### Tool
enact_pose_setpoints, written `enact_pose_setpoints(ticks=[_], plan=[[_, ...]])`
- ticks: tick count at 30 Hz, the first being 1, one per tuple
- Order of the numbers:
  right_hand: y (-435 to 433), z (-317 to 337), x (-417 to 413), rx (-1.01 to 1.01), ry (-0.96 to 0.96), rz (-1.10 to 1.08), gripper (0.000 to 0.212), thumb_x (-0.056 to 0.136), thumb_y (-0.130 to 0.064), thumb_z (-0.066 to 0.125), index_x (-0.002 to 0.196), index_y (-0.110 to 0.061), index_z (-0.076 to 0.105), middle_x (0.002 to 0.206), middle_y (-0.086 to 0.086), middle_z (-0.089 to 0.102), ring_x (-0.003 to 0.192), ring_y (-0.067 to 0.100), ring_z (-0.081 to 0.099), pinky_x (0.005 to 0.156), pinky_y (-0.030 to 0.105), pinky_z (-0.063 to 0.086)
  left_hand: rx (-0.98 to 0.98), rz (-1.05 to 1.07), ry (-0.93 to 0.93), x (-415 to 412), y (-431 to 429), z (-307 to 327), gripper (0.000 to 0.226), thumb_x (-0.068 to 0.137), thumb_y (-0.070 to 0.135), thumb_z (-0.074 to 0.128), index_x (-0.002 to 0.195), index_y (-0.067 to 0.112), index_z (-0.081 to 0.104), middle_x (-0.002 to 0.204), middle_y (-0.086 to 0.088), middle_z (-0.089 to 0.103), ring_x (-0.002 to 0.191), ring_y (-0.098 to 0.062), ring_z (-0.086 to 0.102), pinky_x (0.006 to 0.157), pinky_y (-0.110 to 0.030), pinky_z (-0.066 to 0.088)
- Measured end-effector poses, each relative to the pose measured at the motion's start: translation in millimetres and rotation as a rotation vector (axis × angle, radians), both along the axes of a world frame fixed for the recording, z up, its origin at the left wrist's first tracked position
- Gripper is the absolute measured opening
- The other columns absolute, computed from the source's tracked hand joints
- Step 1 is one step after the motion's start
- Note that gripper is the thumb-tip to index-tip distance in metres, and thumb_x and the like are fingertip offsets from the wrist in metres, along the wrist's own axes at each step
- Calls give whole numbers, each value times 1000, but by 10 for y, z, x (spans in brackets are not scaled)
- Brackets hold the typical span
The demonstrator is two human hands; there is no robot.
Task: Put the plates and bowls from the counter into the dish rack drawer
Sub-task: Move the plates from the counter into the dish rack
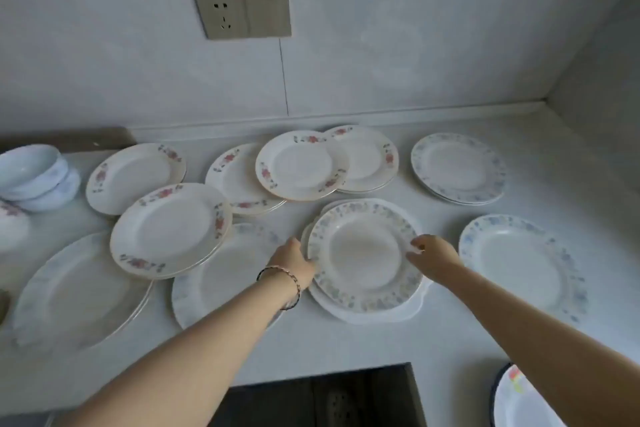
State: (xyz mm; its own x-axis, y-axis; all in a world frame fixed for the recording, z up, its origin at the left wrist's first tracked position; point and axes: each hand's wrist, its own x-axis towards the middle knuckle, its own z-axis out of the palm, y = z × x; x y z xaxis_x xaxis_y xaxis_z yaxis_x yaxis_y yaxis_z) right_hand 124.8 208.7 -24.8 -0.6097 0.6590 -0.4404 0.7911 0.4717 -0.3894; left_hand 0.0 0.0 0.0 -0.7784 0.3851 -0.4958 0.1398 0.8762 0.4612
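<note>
Near edge: a dark panel [322,395] is sitting under the desk [450,333]; the dish rack drawer is not showing.
Hands: the left hand [294,262] and right hand [433,253] are reaching forward together, equally near the centre pile [363,253].
Fingers: the left ones are tucking under its left rim and the right ones are pinching its right rim, both gripping.
Pile: it is lying flat, straight ahead between the hands; being round, it has no long axis.
Plates: eleven tops are showing across the desk; several are piles, so the full count cannot be told.
Bowls: two nested bowls [34,173] are standing far left.
</note>
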Motion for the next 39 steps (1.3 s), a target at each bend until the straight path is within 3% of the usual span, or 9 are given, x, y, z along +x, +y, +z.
enact_pose_setpoints(ticks=[6, 11, 15, 19, 23, 29, 31, 35, 39], plan=[[412, -361, -238, -53, -118, -137, 58, 86, -42, 54, 126, 0, 48, 127, 23, 53, 120, 37, 48, 101, 39, 38, -247, 104, -169, -49, 492, -359, 48, 89, 27, 46, 129, 0, 41, 131, -17, 52, 119, -31, 52, 93, -33, 45], [530, -572, -352, -186, -26, -237, 57, 81, -36, 65, 122, 1, 51, 115, 20, 62, 108, 36, 59, 86, 34, 46, -423, 40, -26, -22, 612, -570, 46, 96, 21, 36, 137, -1, 34, 142, -16, 40, 132, -29, 40, 108, -34, 32], [528, -603, -295, -183, 12, -291, 51, 79, -36, 67, 115, -2, 58, 101, 15, 67, 96, 33, 63, 74, 30, 44, -317, 163, -101, -33, 593, -577, 42, 91, 16, 49, 128, -1, 43, 131, -20, 52, 120, -33, 52, 96, -36, 44], [387, -503, -78, -113, 44, -310, 51, 77, -37, 69, 114, -3, 61, 104, 16, 68, 94, 33, 63, 77, 32, 47, -104, 250, -149, 5, 343, -524, 41, 83, 19, 59, 120, 4, 48, 121, -13, 59, 112, -30, 57, 85, -30, 47], [8, -169, 147, -41, 99, -247, 38, 76, -39, 68, 101, -10, 65, 91, 11, 68, 75, 27, 59, 65, 29, 44, 232, 389, -310, 229, -261, -389, 40, 70, 14, 70, 103, 15, 46, 97, -2, 59, 81, -17, 60, 63, -24, 50], [-1318, 279, 291, -18, 208, -118, 15, 76, -36, 69, 83, -22, 67, 68, -2, 66, 62, 18, 60, 55, 28, 46, 505, 548, -291, 588, -1718, -190, 41, 62, 6, 76, 93, 17, 50, 89, 0, 64, 77, -12, 63, 57, -24, 52], [-1896, 291, 346, -80, 220, -97, 13, 77, -36, 69, 76, -23, 65, 67, -3, 67, 61, 16, 63, 52, 26, 48, 511, 579, -262, 645, -2310, -139, 42, 60, 6, 76, 91, 17, 50, 88, 1, 63, 76, -12, 62, 51, -20, 47], [-3060, 233, 421, -215, 164, -32, 21, 79, -42, 67, 77, -21, 64, 69, -6, 66, 62, 11, 63, 44, 19, 44, 393, 588, -212, 689, -3488, -68, 41, 58, 6, 77, 87, 15, 50, 90, -2, 62, 81, -19, 61, 54, -26, 45], [-4030, 15, 505, -300, 109, -12, 29, 79, -39, 67, 62, -15, 64, 60, -4, 64, 56, 11, 59, 40, 19, 39, 262, 593, -279, 663, -4436, -96, 38, 63, 2, 72, 76, 23, 43, 88, -1, 57, 77, -15, 57, 57, -26, 46]])
